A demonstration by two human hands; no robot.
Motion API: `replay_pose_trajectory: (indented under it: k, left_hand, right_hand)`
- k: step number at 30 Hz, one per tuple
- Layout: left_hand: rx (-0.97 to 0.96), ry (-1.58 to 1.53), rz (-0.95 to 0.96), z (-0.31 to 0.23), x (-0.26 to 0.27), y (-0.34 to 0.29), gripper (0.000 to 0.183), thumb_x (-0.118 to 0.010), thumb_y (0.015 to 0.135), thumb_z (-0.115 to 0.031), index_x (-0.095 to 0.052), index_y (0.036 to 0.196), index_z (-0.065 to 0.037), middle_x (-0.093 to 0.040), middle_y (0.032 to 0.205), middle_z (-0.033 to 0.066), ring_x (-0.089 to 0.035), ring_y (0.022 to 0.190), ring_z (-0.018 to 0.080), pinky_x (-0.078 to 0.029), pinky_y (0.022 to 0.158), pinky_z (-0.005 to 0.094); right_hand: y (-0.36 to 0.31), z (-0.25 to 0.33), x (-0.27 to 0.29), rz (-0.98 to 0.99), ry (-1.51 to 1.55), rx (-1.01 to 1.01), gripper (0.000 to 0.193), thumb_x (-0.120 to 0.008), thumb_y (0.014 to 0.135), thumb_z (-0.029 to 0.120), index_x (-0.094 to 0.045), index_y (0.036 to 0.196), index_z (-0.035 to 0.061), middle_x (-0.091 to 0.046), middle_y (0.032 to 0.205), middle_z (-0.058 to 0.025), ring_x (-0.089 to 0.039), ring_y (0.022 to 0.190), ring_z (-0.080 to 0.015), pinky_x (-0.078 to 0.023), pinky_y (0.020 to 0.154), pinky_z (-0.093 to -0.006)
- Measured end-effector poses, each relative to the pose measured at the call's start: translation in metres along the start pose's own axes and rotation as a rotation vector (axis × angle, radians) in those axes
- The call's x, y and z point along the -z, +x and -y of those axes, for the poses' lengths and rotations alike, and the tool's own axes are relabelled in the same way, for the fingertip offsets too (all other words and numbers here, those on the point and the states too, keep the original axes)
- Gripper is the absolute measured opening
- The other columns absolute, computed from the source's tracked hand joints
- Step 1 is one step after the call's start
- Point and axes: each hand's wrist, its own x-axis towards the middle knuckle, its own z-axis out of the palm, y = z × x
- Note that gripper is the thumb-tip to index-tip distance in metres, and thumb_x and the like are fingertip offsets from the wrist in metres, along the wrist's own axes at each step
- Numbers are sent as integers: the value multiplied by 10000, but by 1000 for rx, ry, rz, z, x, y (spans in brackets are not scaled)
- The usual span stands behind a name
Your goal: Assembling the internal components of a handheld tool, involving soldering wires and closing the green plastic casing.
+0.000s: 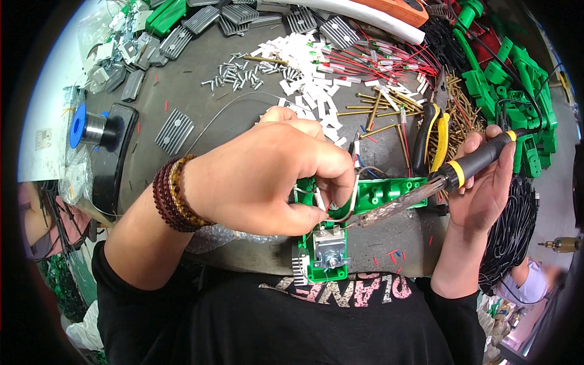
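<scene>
My left hand [274, 173] is closed in a pinch over a green plastic housing [394, 192], its fingertips at a thin white-and-red wire [351, 204]. The exact grip is partly hidden behind my knuckles. At the housing's near end sits a silvery metal component [330, 249] with a screw-like centre. My right hand [483, 194] is wrapped round the black and yellow handle of a soldering iron [477, 161]. Its scorched metal barrel slants down left, the tip close to the top of the metal component and my left fingertips; contact cannot be made out.
Solder spool [91, 126] on a black stand at left; loose ribbed grey plate [174, 131] beside it. Beyond my hands lie silver screws [243, 74], white sleeves [298, 58], red-wired parts [389, 58], brass screws [374, 109] and pliers [435, 131]. Green housings [517, 79] and black cables [511, 225] crowd the right.
</scene>
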Motion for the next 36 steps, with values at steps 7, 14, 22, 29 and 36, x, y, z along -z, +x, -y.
replay_pose_trajectory:
  k: [7, 14, 22, 29, 36]
  left_hand:
    - [-31, -23, -35, 1, -2, 0, 184, -751, 724, -136, -713, 904, -122, -667, 851, -42, -563, 858, 182, -328, 865, 345]
    - [-34, -54, -47, 0, -1, 1, 217, -751, 703, -145, -703, 914, -120, -640, 939, 19, -586, 907, 195, -328, 874, 344]
    - [-5, -38, -54, -3, -2, 0, 238, -755, 684, -154, -706, 914, -122, -621, 988, 39, -592, 939, 207, -324, 896, 353]
    - [0, -37, -56, -6, -1, 1, 238, -753, 678, -149, -706, 910, -120, -618, 994, 40, -594, 946, 208, -328, 896, 355]
    - [-12, -41, -78, -4, -3, -1, 244, -750, 670, -136, -704, 909, -120, -609, 997, 39, -593, 958, 212, -342, 911, 361]
  right_hand:
    - [2, 1, 10, 210, 42, 21, 380, -344, 1097, 383, -489, 1268, 76, -593, 987, -125, -481, 548, -88, -448, 468, -206]
    - [2, 0, 10, 210, 52, 20, 362, -346, 1096, 384, -481, 1241, 81, -588, 981, -122, -479, 550, -86, -445, 467, -204]
    - [2, 2, 13, 230, 58, 17, 364, -337, 1098, 387, -475, 1244, 84, -594, 995, -125, -491, 558, -89, -453, 471, -211]
    - [0, 3, 2, 106, 29, 14, 379, -362, 1084, 419, -496, 1227, 94, -593, 922, -113, -466, 511, -85, -408, 436, -205]
    - [1, 2, 12, 230, 64, 11, 361, -337, 1097, 390, -474, 1247, 91, -602, 1009, -124, -495, 556, -89, -450, 459, -207]
